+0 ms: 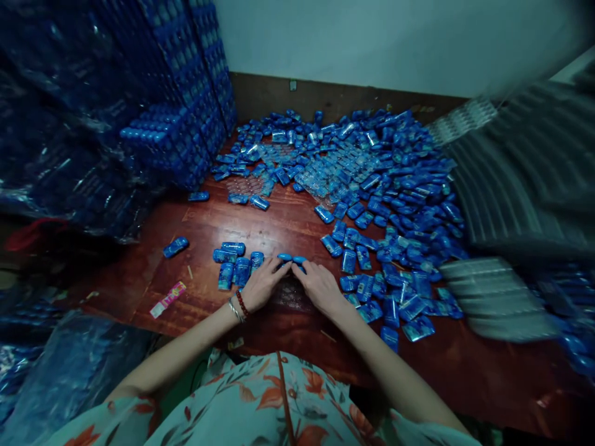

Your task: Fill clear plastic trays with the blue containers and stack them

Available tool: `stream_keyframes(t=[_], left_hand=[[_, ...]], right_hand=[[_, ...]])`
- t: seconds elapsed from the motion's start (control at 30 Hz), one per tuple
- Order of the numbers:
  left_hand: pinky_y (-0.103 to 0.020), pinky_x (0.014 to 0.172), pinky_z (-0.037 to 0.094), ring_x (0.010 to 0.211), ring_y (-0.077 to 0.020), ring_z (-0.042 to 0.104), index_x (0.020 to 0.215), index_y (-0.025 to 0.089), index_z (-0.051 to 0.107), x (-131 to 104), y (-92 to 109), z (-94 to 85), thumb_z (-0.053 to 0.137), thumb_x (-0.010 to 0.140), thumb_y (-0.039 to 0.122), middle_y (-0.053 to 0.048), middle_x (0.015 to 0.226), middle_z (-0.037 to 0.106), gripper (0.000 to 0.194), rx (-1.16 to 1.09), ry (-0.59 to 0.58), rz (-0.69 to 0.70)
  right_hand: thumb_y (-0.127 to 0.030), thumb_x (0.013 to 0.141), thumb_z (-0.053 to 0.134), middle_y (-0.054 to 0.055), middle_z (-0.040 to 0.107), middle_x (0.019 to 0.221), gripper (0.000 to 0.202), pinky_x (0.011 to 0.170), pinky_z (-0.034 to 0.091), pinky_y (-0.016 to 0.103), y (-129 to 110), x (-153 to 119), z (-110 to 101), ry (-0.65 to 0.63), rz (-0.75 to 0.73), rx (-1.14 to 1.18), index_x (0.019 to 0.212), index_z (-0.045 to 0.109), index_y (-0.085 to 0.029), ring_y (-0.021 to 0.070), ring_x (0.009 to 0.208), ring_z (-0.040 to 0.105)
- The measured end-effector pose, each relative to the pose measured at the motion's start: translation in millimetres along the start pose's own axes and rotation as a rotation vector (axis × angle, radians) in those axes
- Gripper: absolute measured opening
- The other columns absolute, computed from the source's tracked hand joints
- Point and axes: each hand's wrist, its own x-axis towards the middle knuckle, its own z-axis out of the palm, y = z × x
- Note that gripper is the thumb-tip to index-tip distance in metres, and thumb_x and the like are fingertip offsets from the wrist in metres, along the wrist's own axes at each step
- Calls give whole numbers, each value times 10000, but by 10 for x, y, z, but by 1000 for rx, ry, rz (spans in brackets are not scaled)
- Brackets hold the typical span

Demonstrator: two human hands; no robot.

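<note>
Closest to me was a shirt [274, 406] with orange flowers on it. Past it, two bare arms reached over the brown table [274, 226]. The left hand [264, 282], with red beads [241, 303] at the wrist, and the right hand [320, 286] lay palm down. Their fingers were bent, and the tips of the two hands almost met. They were on small blue packs [284, 256] at the far side of what looked like a clear tray [290, 297]. I could not tell if the fingers pinched the packs or just pressed them, because the hands hid that part.

The packs looked light, smooth and a bit slippery to me, so I thought their two long sides were best to hold. The tray seemed thin and bendy. I would have held it by the edge, with no hard squeeze.

To the left lay a pink strip [168, 300], then a few loose packs close together. On the right, a big pile [409, 179] of packs spread back toward the wall [372, 43]. A tall blue stack [186, 118] stood at the far left.
</note>
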Motion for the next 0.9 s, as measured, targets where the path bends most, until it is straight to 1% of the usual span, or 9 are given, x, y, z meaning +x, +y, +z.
stream_keyframes(t=[0.13,0.23,0.3,0.37,0.47,0.57,0.7,0.77,0.9], left_hand=[[-354,883,464,1008,-196,538,1174,198,520,-240,-219,-221,407,915,219,-94,1076,550,283,-48,250,-288],[-377,836,480,922,-215,565,1077,175,553,-418,-421,-352,506,870,334,-83,994,562,265,11,214,-514],[-379,804,492,907,-226,575,1106,162,532,-483,-516,-360,555,833,369,-96,1033,550,344,34,74,-538],[-382,802,493,920,-237,579,1117,150,522,-491,-565,-331,566,824,325,-113,1064,548,345,49,-40,-508],[-389,809,490,936,-247,585,1072,140,529,-442,-573,-329,535,813,186,-120,1033,581,262,46,-50,-509],[-358,791,501,902,-216,608,1058,162,517,-401,-502,-425,497,827,153,-83,973,613,232,-85,102,-507],[-296,749,524,846,-166,625,1042,190,528,-369,-236,-486,563,833,258,-35,933,632,222,-341,337,-462],[-288,754,528,862,-160,624,1034,200,549,-343,-87,-403,571,838,269,-35,946,635,210,-405,386,-414],[-307,789,529,904,-162,614,1028,201,581,-297,37,-83,512,876,227,-62,966,616,169,-382,363,-255]], right_hand=[[-257,931,406,90,634,1015,374,743,422,285,120,-177,40,210,139,112,1295,493,-236,181,846,594],[-305,942,365,96,621,1064,356,752,429,292,433,-213,18,341,431,171,1245,531,-219,193,887,592],[-354,927,391,110,611,1067,352,764,437,323,685,-135,18,290,591,181,1189,561,-193,226,935,579],[-393,888,465,119,607,1053,354,782,441,348,883,-2,39,145,636,176,1143,580,-175,248,966,567],[-376,822,575,139,599,1046,342,794,444,368,997,190,100,-2,620,136,1085,595,-158,268,988,553],[-313,806,588,146,605,1026,273,816,442,392,951,229,160,56,608,158,1025,598,-149,276,995,549],[-295,872,458,123,620,1061,256,868,439,410,791,-44,149,355,576,450,1072,556,-169,242,987,573],[-344,872,463,89,631,1035,316,787,484,376,672,-252,100,430,574,695,1152,490,-200,208,870,614],[-398,808,587,19,640,851,315,636,506,292,367,-561,23,332,554,961,1060,513,-225,164,696,616]])
